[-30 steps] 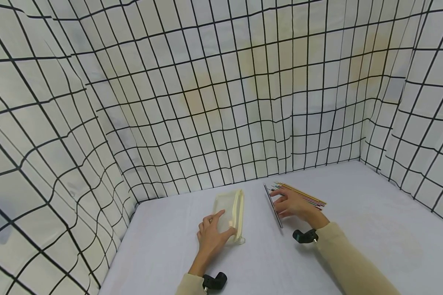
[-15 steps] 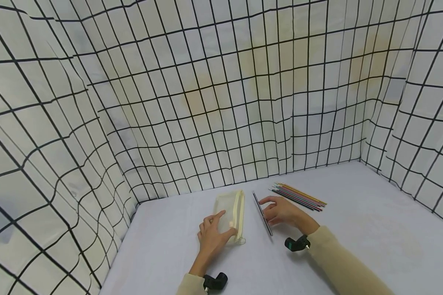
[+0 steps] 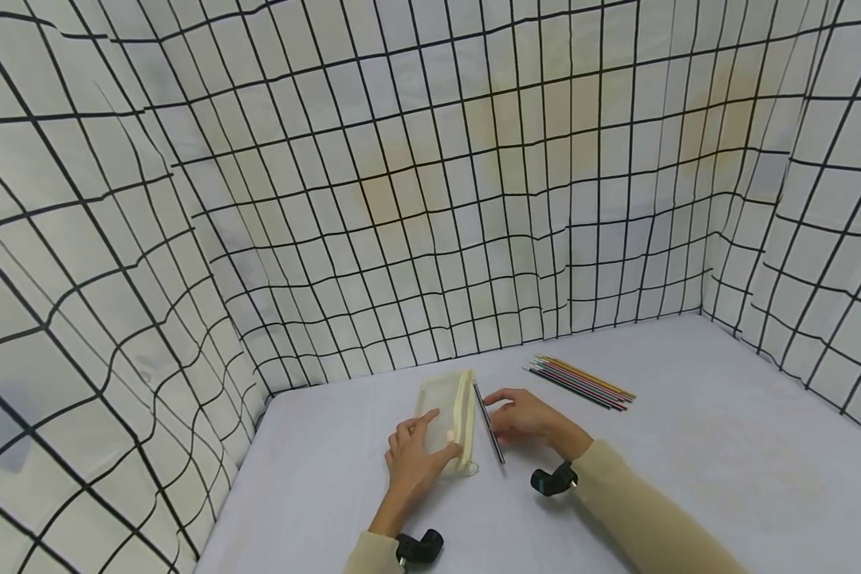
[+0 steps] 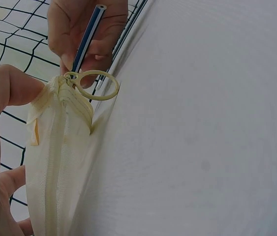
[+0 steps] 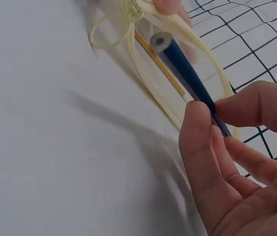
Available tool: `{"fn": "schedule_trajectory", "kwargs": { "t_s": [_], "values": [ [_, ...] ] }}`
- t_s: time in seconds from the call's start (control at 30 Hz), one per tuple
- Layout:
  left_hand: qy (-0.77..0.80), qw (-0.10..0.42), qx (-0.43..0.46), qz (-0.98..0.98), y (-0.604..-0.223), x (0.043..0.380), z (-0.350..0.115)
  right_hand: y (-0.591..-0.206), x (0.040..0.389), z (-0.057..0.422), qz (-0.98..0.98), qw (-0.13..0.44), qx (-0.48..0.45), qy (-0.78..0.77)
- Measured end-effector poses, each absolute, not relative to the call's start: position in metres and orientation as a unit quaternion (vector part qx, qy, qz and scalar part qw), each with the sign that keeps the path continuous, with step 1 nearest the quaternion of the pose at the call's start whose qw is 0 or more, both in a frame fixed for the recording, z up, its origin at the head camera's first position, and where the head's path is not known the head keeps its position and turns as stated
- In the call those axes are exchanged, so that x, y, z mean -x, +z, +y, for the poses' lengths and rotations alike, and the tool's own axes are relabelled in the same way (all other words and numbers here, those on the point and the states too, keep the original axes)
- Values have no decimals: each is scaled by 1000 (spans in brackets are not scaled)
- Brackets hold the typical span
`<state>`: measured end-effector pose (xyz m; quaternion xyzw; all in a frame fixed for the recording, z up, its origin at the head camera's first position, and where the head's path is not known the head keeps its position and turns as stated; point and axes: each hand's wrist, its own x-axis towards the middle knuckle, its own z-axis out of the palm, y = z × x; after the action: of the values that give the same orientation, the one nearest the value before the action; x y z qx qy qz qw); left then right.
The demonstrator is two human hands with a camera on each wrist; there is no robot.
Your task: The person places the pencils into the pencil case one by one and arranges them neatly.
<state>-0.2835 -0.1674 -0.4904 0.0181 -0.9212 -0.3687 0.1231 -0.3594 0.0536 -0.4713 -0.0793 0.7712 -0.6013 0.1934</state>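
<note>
A pale yellow see-through zip pencil case (image 3: 438, 391) lies on the white cloth. My left hand (image 3: 412, 454) holds it, thumb at the zipped edge and fingers spread over its side. Near the thumb hangs the zip's ring pull (image 4: 96, 99). In the right wrist view the case's mouth gapes, and an orange-yellow pencil (image 5: 160, 64) shows inside. Just right of the case, my right hand (image 3: 527, 417) pinches a dark blue pencil (image 5: 187, 71) between thumb and fingertips. Its flat end points toward me, and its far end is partly hidden by fingers in the wrist views.
Several coloured pencils (image 3: 581, 383) lie side by side on the table (image 3: 689, 478), behind and right of my right hand. White sheets with a black grid (image 3: 430, 239) stand as walls behind and at both sides. Each wrist wears a black camera (image 3: 554, 480).
My right hand has carried the blue pencil leftward from beside the coloured pencils to the case's right edge. The left hand and the case have stayed in place.
</note>
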Motion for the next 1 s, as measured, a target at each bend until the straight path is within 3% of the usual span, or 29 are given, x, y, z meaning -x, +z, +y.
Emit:
{"fn": "schedule_trajectory", "kwargs": {
  "t_s": [1.0],
  "values": [
    [-367, 126, -18, -921, -492, 284, -168, -474, 361, -2, 730, 172, 36, -660]
  ]
}}
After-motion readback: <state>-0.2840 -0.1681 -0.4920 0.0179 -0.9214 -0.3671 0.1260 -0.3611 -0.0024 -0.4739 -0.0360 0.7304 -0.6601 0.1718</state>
